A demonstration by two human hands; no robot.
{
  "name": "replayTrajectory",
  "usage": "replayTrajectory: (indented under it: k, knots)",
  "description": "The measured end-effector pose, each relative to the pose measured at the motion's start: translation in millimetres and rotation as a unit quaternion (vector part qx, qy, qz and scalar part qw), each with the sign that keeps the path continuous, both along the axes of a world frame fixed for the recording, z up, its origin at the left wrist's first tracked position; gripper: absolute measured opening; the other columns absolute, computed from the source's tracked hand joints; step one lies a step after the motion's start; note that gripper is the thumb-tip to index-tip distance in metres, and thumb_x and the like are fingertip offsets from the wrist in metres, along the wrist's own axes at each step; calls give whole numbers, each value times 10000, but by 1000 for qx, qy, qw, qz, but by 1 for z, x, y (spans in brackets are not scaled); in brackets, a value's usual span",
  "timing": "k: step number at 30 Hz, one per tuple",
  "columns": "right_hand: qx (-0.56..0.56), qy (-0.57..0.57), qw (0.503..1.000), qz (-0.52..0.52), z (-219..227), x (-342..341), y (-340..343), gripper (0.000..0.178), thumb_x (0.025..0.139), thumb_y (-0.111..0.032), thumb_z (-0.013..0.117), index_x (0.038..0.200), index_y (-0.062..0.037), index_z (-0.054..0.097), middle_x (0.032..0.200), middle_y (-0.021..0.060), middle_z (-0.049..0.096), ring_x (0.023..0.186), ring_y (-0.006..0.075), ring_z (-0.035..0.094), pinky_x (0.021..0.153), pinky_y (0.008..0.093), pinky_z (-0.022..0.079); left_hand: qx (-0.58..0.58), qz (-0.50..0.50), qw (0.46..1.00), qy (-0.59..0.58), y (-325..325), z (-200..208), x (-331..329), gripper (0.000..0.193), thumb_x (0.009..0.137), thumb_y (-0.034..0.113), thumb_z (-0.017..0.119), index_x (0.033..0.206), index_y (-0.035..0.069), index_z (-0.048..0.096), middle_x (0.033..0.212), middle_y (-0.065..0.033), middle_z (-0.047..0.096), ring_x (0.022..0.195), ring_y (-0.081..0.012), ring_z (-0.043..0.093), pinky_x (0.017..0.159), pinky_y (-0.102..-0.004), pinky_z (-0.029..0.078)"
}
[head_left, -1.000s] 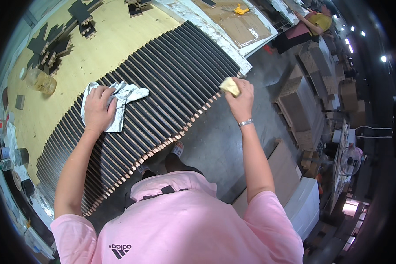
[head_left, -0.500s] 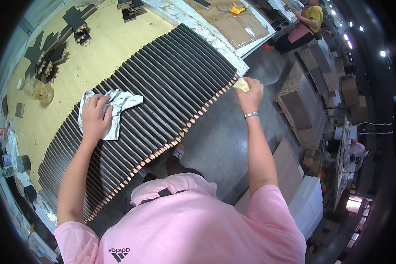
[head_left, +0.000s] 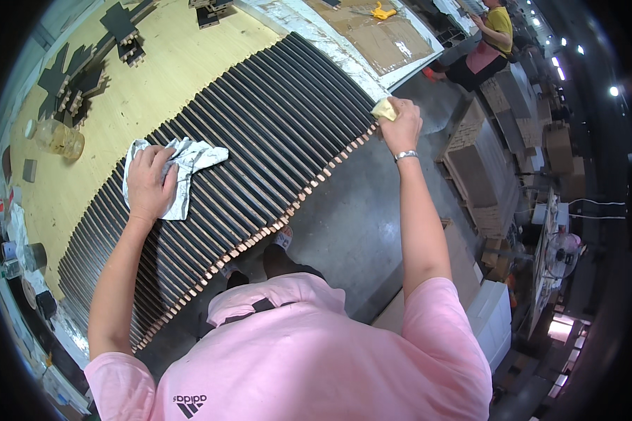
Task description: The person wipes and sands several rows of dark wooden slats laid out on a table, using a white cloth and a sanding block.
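Long dark wooden strips (head_left: 267,119) with pale bare ends lie side by side in a broad row on the table. My left hand (head_left: 147,184) presses a crumpled white cloth with dark marks (head_left: 198,157) onto the strips, left of the middle, its fingers curled over the cloth. At the far right end of the row, my right hand (head_left: 404,128) pinches a pale yellow sponge-like pad (head_left: 384,109). The pad is at the ends of the last strips; whether it touches them I cannot tell.
On the pale tabletop (head_left: 144,105) stand a clear jar (head_left: 60,140) and stacks of dark wooden pieces (head_left: 77,77). A yellow-handled tool (head_left: 381,11) lies on cardboard (head_left: 372,38) beyond the row. Stacked boards (head_left: 479,168) stand right; a person in yellow (head_left: 497,31) is far right.
My right hand has moved a little up and away with the pad, nearer the strip ends. My left hand and the cloth have hardly moved.
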State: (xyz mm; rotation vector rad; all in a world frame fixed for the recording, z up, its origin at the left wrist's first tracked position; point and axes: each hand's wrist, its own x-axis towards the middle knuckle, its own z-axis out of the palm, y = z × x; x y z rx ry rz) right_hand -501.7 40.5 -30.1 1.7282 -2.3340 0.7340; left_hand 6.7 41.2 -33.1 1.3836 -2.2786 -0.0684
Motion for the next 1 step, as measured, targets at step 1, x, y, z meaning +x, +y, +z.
replayTrajectory:
  k: [1]
  knots:
    - [59,-11,998,-29,-1,1,-5,393,698,-157,733,1087,-104,737,1149,86,660,1123,302,560,968,455,433,9,5,1000,-2,0,0,1,282,831,178,673,1097,83,662,1061,-103,613,990,-307,573,868,-405,457]
